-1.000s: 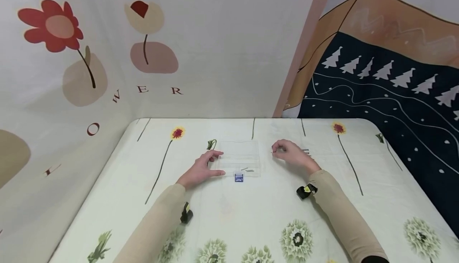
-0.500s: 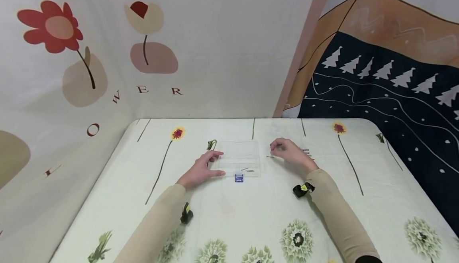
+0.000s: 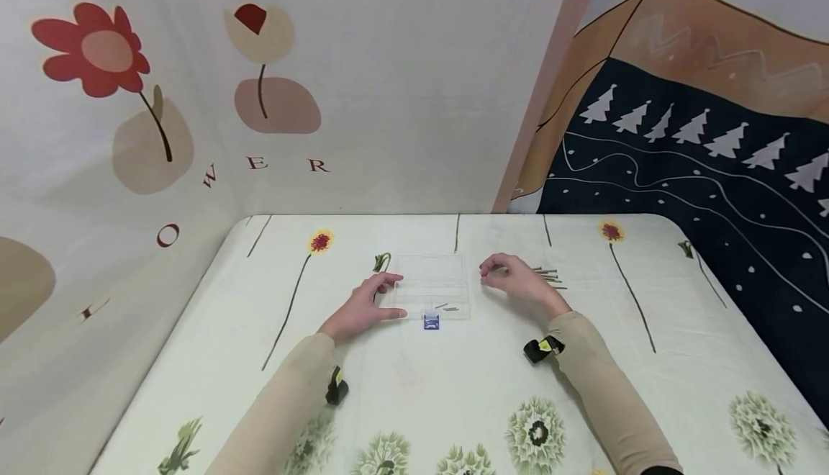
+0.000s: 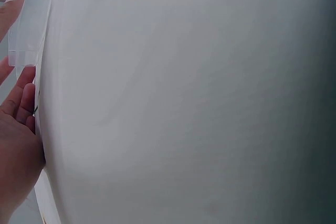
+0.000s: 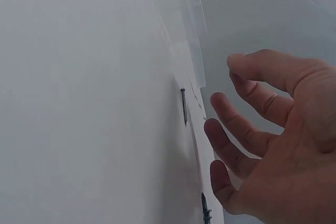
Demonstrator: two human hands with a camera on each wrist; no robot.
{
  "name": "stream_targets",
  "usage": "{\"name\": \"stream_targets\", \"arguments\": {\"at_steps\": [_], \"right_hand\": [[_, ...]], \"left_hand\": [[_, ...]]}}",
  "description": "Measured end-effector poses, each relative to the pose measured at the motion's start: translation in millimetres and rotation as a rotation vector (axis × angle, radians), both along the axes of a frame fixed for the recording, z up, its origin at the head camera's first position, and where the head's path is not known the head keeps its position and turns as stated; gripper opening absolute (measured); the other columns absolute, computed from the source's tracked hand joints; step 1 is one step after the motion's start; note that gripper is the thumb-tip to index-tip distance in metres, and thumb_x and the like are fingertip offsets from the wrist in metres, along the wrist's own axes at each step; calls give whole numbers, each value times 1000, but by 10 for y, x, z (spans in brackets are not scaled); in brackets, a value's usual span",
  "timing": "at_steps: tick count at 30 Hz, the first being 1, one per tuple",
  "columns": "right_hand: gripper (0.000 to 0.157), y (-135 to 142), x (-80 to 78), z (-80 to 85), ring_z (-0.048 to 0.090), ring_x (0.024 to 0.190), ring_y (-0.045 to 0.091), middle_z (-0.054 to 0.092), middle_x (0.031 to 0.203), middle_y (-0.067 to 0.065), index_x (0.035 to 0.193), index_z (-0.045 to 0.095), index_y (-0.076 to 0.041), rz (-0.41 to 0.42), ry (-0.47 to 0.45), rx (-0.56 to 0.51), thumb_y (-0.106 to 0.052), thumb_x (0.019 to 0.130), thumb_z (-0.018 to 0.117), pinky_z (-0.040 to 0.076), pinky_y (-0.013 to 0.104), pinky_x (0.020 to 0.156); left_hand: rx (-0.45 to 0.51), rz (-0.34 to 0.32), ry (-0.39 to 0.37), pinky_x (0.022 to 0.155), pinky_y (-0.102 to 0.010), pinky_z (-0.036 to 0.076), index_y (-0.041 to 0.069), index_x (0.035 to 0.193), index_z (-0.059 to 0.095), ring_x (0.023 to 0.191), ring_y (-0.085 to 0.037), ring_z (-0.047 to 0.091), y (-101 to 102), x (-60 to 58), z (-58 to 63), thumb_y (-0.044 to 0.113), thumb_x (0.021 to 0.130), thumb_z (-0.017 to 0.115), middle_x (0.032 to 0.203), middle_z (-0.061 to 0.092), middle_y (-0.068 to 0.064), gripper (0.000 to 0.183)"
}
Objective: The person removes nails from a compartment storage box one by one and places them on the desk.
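A clear plastic divided box [image 3: 430, 270] with a blue latch [image 3: 431, 320] sits at mid-table. A few nails [image 3: 451, 309] lie in its front compartment. My left hand [image 3: 364, 306] rests at the box's left side, fingers and thumb spread along its edge. My right hand [image 3: 518, 281] hovers right of the box, fingers loosely bent. In the right wrist view, a nail [image 5: 184, 106] lies on the cloth apart from the right hand's fingers [image 5: 244, 127]. Thumb and index tips come close there, with nothing visible between them. More nails [image 3: 547, 275] lie behind the right hand.
A pale flower-print cloth [image 3: 427, 388] covers the table. Printed fabric [image 3: 401, 86] hangs behind and at the left, with a dark tree-patterned fabric [image 3: 699, 158] at the right. Each wrist wears a small black camera [image 3: 542, 349].
My right hand has moved slightly left toward the box. A nail visible below its fingertips half a second ago is now hidden in the head view. My left hand has stayed put.
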State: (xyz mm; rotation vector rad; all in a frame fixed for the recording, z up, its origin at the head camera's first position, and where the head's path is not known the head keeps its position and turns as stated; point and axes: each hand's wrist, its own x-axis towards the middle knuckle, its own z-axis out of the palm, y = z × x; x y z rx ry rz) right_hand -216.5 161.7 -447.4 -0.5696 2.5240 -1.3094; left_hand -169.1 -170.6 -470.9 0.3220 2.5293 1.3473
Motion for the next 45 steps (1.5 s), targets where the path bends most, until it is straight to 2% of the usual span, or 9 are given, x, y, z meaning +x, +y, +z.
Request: {"name": "stream_targets", "arguments": {"at_steps": [6, 15, 25, 32, 38, 45], "right_hand": [[15, -94, 83, 44, 50, 114, 29, 60, 118, 11, 106, 67, -5, 50, 23, -14, -9, 92, 64, 36, 50, 98], [18, -203, 163, 110, 44, 126, 35, 55, 130, 17, 108, 70, -6, 158, 67, -59, -9, 91, 65, 36, 56, 98], [19, -297, 229, 137, 40, 126, 38, 50, 134, 18, 108, 72, -8, 247, 113, 11, -10, 91, 65, 33, 55, 99], [19, -334, 245, 64, 40, 123, 42, 48, 137, 18, 106, 74, -10, 285, 177, 63, -9, 88, 68, 30, 54, 98], [20, -350, 275, 34, 40, 122, 43, 43, 141, 18, 105, 76, -10, 286, 172, 132, -11, 86, 70, 30, 55, 98], [22, -373, 307, -12, 37, 123, 40, 39, 145, 14, 107, 75, -9, 300, 144, 184, -14, 86, 71, 32, 53, 97]], "left_hand": [[4, -4, 3, 97, -47, 31, 18, 137, 52, 114, -24, 40, 5, 6, 10, 29, 77, 83, 125, 49, -2, 68], [-1, -23, 13, 98, -47, 31, 18, 137, 52, 115, -24, 41, 6, -15, 21, 29, 78, 83, 127, 49, -2, 68], [-32, -47, 35, 99, -50, 29, 19, 141, 49, 116, -24, 41, 2, -17, 39, 30, 79, 82, 129, 49, -3, 70], [-62, -74, 63, 103, -55, 21, 21, 144, 47, 116, -25, 41, 0, -15, 37, 33, 80, 80, 133, 48, -5, 73], [-74, -63, 45, 103, -58, 22, 25, 145, 46, 118, -25, 40, -3, -8, 46, 35, 79, 80, 137, 45, -5, 74], [-80, -72, 60, 102, -57, 23, 23, 144, 47, 117, -26, 42, -6, 1, 51, 34, 80, 80, 135, 46, -5, 74]]}}
